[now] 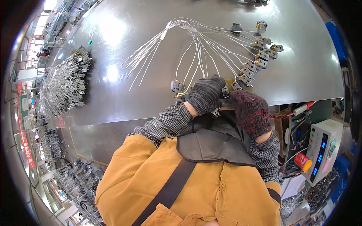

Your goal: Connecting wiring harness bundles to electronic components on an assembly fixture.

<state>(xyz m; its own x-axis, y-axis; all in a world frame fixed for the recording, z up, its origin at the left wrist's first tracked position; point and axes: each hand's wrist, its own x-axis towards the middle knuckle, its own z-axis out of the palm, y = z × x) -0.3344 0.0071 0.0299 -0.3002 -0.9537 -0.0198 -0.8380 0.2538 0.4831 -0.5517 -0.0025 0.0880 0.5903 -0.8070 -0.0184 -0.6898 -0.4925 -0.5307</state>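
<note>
While hands (206,94) flank component (225,92), tub (301,161), contents unclear

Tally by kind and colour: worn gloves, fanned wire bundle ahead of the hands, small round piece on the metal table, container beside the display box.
Grey glove: 1
Dark red glove: 1
White wire bundle: 1
Green round piece: 1
Red container: 1
Total: 5

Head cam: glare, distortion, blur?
Head view: bright glare patches on the metal table, strongest upper left; head view: fisheye curves the table's right edge, corners black; head view: glove knit on the left hand and right hand reads clearly, no obvious motion blur.
</note>
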